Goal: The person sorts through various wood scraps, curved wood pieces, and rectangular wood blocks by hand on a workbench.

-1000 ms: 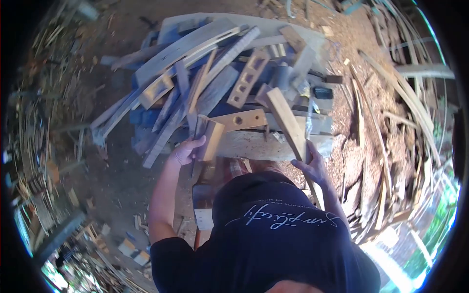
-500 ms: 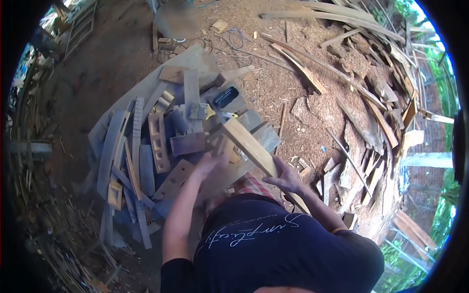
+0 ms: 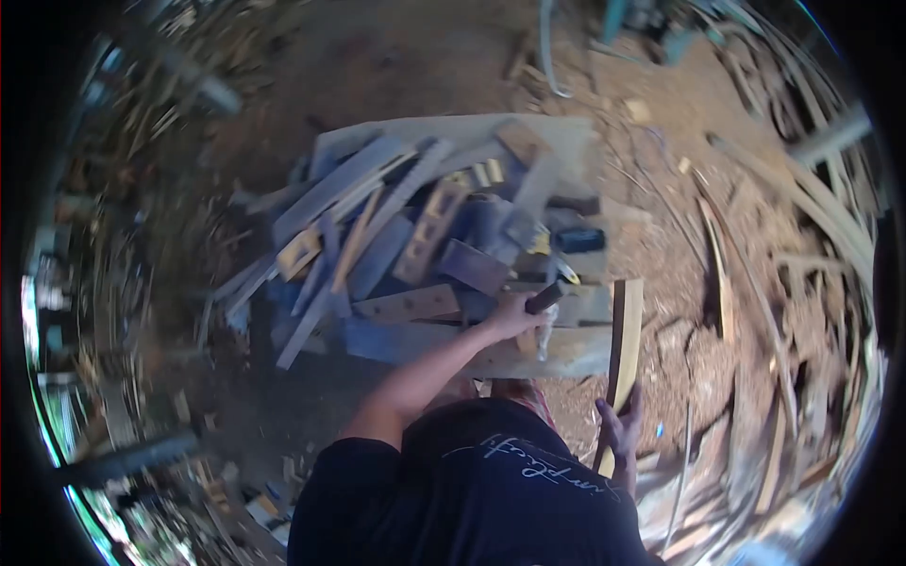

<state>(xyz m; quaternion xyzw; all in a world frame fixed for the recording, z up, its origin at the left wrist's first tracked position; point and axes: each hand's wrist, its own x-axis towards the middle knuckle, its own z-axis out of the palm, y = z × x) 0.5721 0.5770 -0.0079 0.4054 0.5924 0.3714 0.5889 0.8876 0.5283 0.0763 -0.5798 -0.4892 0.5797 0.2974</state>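
Observation:
My left hand (image 3: 516, 316) is closed at the front right of the low worktable (image 3: 377, 341). It grips a dark, handle-like piece (image 3: 545, 299) whose kind is blurred. A thin pale streak shows just beside it. My right hand (image 3: 623, 424) is wrapped round the lower part of a long light wooden board (image 3: 625, 330). The board stands nearly lengthwise in view, just off the table's right edge. Near my left hand lie a brown wooden block (image 3: 475, 267), a plank with round holes (image 3: 408, 304) and a black case-like object (image 3: 578, 241).
Several planks (image 3: 344, 184) and a piece with square slots (image 3: 431, 231) are heaped on the table. Wood chips and a long strip (image 3: 717, 274) cover the ground to the right. Stacked timber (image 3: 835, 208) lines the far right.
The view has turned, so the table now sits squarer. The board has swung from a slant across the table's right corner to nearly upright in view. Both hands keep their grip.

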